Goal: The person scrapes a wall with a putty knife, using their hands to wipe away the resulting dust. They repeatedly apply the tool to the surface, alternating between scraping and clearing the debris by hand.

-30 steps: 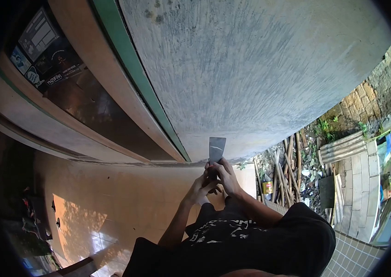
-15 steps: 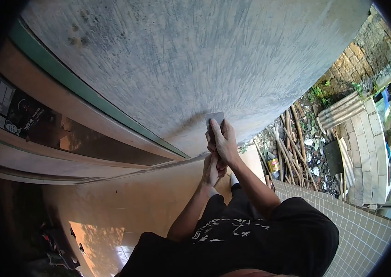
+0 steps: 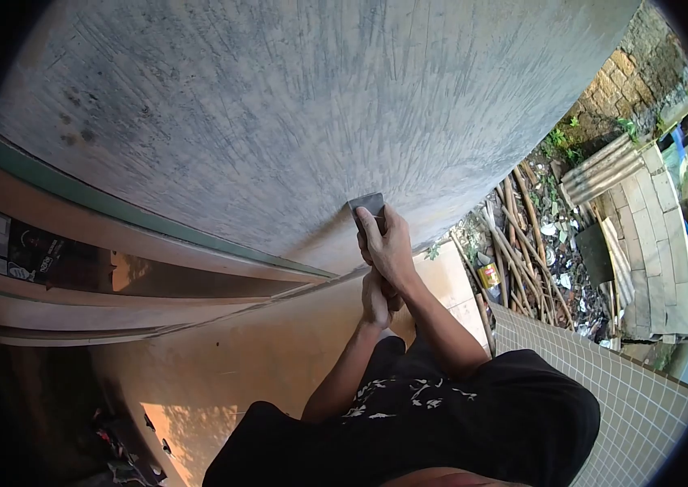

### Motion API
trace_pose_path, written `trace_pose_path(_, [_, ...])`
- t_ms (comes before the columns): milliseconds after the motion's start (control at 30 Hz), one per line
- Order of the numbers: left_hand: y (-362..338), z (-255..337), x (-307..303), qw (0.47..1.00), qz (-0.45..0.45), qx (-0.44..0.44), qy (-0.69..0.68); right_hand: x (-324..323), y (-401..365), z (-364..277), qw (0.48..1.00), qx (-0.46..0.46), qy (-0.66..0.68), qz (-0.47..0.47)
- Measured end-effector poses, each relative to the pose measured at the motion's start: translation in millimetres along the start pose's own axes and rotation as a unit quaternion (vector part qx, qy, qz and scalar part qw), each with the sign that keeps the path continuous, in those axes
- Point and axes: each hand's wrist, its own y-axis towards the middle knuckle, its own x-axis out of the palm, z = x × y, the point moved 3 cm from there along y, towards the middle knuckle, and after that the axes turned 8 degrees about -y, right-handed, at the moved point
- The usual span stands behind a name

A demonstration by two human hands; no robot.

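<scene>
A scraper (image 3: 366,202) with a flat grey metal blade meets the rough, streaked grey-white wall (image 3: 295,105). My right hand (image 3: 391,250) is closed around it, thumb laid along the back of the blade; the handle is hidden in the fingers. Directly below, my left hand (image 3: 377,302) is closed too, touching or nearly touching the underside of the right. What the left fingers wrap around is hidden. A shadow of the hands and tool falls on the wall to the left.
A green-edged frame (image 3: 149,211) borders the wall at left. Orange-brown floor (image 3: 279,349) lies beneath me. On the right are a tiled ledge (image 3: 587,357), wooden poles (image 3: 514,252), rubble, a yellow can (image 3: 489,276) and corrugated sheeting (image 3: 599,170).
The blade has shifted slightly left and turned a little against the wall. Both hands keep their grip. My view has tilted, so the green-edged frame sits lower at left.
</scene>
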Motion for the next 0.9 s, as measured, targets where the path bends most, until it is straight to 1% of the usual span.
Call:
trace_pose_path(67, [1.9,-2.7,-3.1,0.999,-0.018,-0.041,-0.009,-0.3,0.1,-4.4,1.0,-0.013,-0.005,0.006])
trace_pose_path(133, [-2.3,-1.3,-0.1,0.999,-0.014,-0.036,-0.003,-2.6,-2.6,-11.8,1.0,0.021,0.001,-0.007])
trace_pose_path(200, [-3.4,-2.7,-3.8,0.999,-0.01,-0.036,0.007,-3.4,-3.9,-6.6,1.0,0.022,-0.006,0.001])
trace_pose_path(267, [3.9,0.6,-9.9,0.997,-0.051,0.021,0.047,-3.1,0.3,-2.1,1.0,0.017,-0.012,0.007])
trace_pose_path(333, [5.8,-2.3,-17.0,0.996,-0.058,0.017,0.062,-0.2,-1.6,-1.4,1.0,0.014,0.015,0.018])
trace_pose_path(367, [9.6,-0.8,-18.8,0.994,-0.07,0.016,0.081,-0.1,-2.2,-3.0,0.999,0.032,0.03,0.013])
trace_pose_path(400, [9.6,5.1,-13.7,0.993,-0.071,0.021,0.087,-1.1,-2.1,-5.9,0.999,0.033,0.02,0.007])
trace_pose_path(467, [5.3,2.8,-5.9,0.997,-0.007,-0.005,0.078,-1.6,-1.7,-2.9,0.999,0.037,0.015,0.006])
trace_pose_path(500, [5.5,3.6,-5.3,0.99,-0.026,0.047,0.127,-0.6,-3.3,1.9,0.999,0.04,0.014,0.007])
trace_pose_path(567, [11.6,-1.7,-13.5,0.988,-0.038,0.058,0.139,0.1,0.5,8.5,0.999,-0.01,-0.012,0.031])
trace_pose_path(600, [12.8,1.0,-13.5,0.984,-0.048,0.071,0.153,0.4,3.6,10.1,0.999,-0.01,-0.011,0.033])
trace_pose_path(633, [11.5,0.3,-13.8,0.985,-0.046,0.069,0.154,0.5,2.9,11.5,1.0,-0.015,-0.001,0.024])
trace_pose_path(700, [13.2,-1.0,-14.2,0.992,-0.019,0.006,0.122,2.0,3.1,6.9,1.0,-0.02,0.012,0.016])
trace_pose_path(733, [15.8,1.7,-15.4,0.992,-0.019,0.007,0.124,2.3,3.4,-0.9,1.0,-0.015,0.021,0.017])
trace_pose_path(800, [15.4,3.2,-17.7,0.983,-0.064,0.05,0.166,0.5,0.0,1.5,0.999,-0.003,0.027,0.017])
trace_pose_path(833, [16.5,-2.2,-14.9,0.983,-0.065,0.051,0.163,-0.8,0.5,6.8,1.0,-0.005,0.002,0.026])
trace_pose_path(900, [12.6,-6.9,-10.7,0.989,0.02,0.046,0.136,-1.4,0.0,9.3,0.999,-0.009,-0.018,0.037])
